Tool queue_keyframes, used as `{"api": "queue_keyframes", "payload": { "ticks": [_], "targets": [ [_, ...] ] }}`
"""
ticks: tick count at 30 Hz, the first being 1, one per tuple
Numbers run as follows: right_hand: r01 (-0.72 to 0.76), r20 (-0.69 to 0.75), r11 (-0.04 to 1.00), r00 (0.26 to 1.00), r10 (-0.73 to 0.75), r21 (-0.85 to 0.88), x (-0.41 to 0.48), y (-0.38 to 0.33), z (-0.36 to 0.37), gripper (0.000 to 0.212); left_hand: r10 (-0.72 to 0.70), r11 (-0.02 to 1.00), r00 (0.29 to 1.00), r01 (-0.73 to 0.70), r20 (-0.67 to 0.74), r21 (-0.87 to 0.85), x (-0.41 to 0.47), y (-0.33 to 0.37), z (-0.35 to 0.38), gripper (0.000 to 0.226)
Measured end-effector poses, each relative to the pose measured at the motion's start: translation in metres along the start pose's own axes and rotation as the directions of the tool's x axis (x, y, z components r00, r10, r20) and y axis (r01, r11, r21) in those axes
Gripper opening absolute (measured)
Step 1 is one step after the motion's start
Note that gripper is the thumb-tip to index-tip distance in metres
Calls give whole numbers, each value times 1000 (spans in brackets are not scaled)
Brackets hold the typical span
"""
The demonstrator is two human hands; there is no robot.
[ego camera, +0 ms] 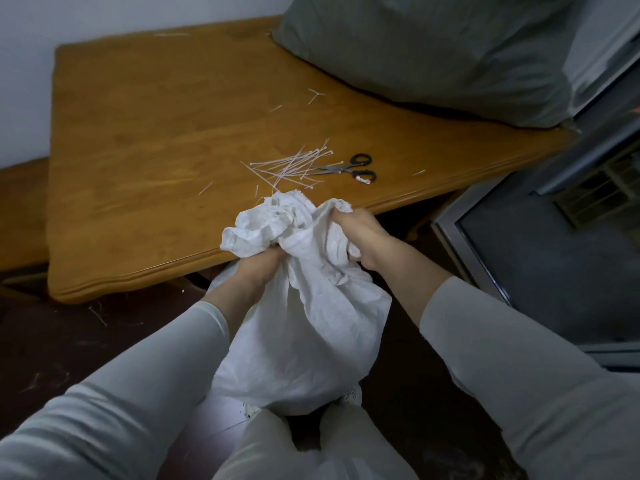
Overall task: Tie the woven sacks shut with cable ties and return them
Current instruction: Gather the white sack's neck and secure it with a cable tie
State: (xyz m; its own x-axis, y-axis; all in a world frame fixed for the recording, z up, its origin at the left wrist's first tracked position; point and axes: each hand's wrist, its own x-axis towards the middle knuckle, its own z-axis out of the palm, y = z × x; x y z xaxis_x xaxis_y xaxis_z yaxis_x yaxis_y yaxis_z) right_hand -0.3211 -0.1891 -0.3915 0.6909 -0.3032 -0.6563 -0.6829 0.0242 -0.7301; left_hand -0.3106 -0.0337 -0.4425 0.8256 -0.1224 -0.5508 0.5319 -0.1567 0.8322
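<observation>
A white woven sack (304, 327) stands on the floor between my legs, against the table's front edge. Its mouth is bunched into a crumpled neck at the top. My left hand (258, 266) grips the neck from the left, just under the gathered fabric. My right hand (353, 233) grips the sack's upper right edge, fingers curled into the cloth. A loose pile of white cable ties (291, 166) lies on the wooden table (145, 140) just beyond the sack. No tie is visible around the neck.
Black-handled scissors (349, 168) lie right of the ties. Cut tie scraps (315, 97) are scattered on the table. A large grey-green sack (433, 53) lies on the table's far right. A metal-framed glass door (540, 258) is at the right.
</observation>
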Motion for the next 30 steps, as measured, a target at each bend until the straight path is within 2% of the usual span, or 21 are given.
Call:
{"api": "queue_keyframes", "payload": {
  "ticks": [2,4,6,9,10,12,14,17,19,20,22,23,24,26,27,29,30],
  "targets": [
    [-110,44,970,994,103,216,0,2,3,15,-41,999,998,42,49,-32,-4,0,2,44],
    [-175,85,914,984,155,365,1,5,5,24,-96,995,984,100,147,-24,-8,1,1,45],
    [-232,188,848,969,159,477,0,4,10,26,-135,991,945,133,298,24,-10,2,-4,39],
    [-320,355,814,923,151,485,3,3,18,43,-43,994,877,-11,478,109,-17,2,-2,36],
    [-321,368,823,918,149,468,3,1,21,44,16,990,888,-79,460,119,-18,1,2,40],
    [-302,347,846,926,150,440,2,-1,23,43,105,980,947,-150,305,129,-14,-5,10,44],
    [-261,312,868,941,131,423,5,-1,18,40,156,965,972,-188,177,184,-3,-14,14,38],
    [-202,363,902,930,56,380,1,-2,2,30,156,929,987,-156,27,335,9,-21,17,23],
    [-43,367,983,930,-26,180,0,3,-7,36,222,910,975,-209,4,358,10,-17,17,21],
    [78,357,997,931,-82,27,1,9,-11,57,252,901,968,-242,20,359,11,-16,18,30],
    [291,395,912,904,-163,-290,3,23,-16,122,284,877,957,-284,58,388,9,-9,20,41],
    [357,427,850,886,-179,-386,1,28,-15,140,287,848,953,-298,92,438,5,-7,22,46],
    [391,435,818,879,-196,-422,-4,28,-11,146,292,816,948,-317,129,484,4,-7,22,55],
    [417,406,818,879,-251,-396,-10,27,-1,145,323,790,932,-360,162,497,6,-13,23,71],
    [422,377,836,881,-286,-350,-9,26,7,143,313,800,941,-335,129,498,4,-14,24,71],
    [412,268,884,897,-351,-222,-3,25,26,137,330,755,940,-315,81,575,1,-12,28,62],
    [415,191,899,902,-387,-142,0,25,33,130,346,736,933,-335,99,588,2,-11,30,64]
  ]
}}
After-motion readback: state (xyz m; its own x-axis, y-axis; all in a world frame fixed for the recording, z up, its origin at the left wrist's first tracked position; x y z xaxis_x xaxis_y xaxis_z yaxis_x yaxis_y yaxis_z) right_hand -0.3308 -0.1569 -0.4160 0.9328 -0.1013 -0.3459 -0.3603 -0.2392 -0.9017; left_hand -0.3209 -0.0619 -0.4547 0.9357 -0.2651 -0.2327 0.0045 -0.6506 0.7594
